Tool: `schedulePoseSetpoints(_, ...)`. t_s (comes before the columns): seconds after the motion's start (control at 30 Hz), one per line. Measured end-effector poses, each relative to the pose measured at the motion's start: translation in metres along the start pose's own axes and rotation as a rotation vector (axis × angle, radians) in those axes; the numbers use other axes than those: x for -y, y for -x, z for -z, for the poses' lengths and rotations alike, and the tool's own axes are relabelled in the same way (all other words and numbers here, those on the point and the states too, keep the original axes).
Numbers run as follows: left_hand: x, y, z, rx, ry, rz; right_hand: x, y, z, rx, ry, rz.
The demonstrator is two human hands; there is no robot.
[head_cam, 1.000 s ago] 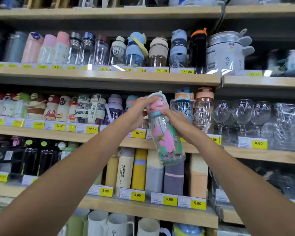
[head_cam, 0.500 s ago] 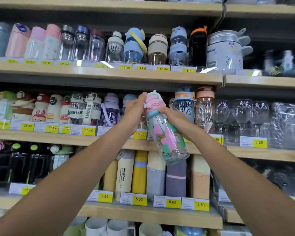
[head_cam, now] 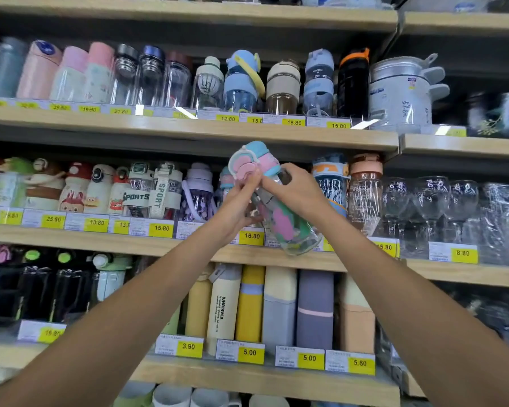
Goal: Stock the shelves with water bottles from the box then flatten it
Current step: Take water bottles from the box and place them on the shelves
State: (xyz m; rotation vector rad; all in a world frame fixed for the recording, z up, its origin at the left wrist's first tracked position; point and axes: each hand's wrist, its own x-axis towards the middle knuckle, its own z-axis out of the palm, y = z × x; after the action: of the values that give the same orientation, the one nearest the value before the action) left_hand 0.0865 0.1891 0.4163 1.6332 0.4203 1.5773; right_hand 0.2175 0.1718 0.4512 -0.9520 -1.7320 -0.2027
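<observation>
I hold a clear water bottle with a pink and blue lid and pink and green shapes on its body. It is tilted, lid up to the left, in front of the middle shelf. My right hand grips the bottle's upper body. My left hand pinches the pink lid part with its fingertips. The box is not in view.
Rows of bottles fill the middle and upper shelves. A striped blue bottle and a peach-lidded one stand just right of my hands. Wrapped glasses stand further right. Boxed flasks line the lower shelf.
The bottle has tilted further, its lid swinging up and left. My left hand's fingers have moved onto the pink lid part. The view has shifted slightly.
</observation>
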Motion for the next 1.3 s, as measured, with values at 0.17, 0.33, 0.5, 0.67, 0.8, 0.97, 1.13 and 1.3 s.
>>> schedulePoseSetpoints(0.17, -0.001, 0.000, 0.012, -0.014, 0.100, -0.016, 0.004, 0.001, -0.015, -0.009, 0.078, 0.163)
schedulePoseSetpoints(0.33, 0.002, -0.004, 0.007, -0.119, 0.236, -0.108, 0.011, -0.003, -0.014, 0.014, 0.030, 0.223)
schedulePoseSetpoints(0.5, 0.010, -0.015, 0.001, -0.256, 0.105, -0.115, 0.001, 0.000, -0.007, 0.023, 0.057, 0.218)
schedulePoseSetpoints(0.67, 0.019, -0.023, -0.001, -0.353, -0.295, -0.148, -0.040, 0.012, 0.009, -0.141, 0.210, 0.132)
schedulePoseSetpoints(0.8, 0.028, -0.027, -0.011, -0.315, -0.471, -0.247, -0.067, 0.016, 0.020, -0.390, 0.389, 0.100)
schedulePoseSetpoints(0.97, 0.028, -0.042, -0.023, -0.293, -0.647, -0.282, -0.087, 0.018, 0.018, -0.312, 0.398, -0.073)
schedulePoseSetpoints(1.13, 0.024, -0.055, -0.028, -0.291, -0.811, -0.275, -0.097, 0.018, 0.011, -0.206, 0.436, -0.159)
schedulePoseSetpoints(1.3, 0.021, -0.066, -0.036, -0.261, -0.937, -0.252, -0.102, 0.016, 0.007, -0.219, 0.442, -0.207)
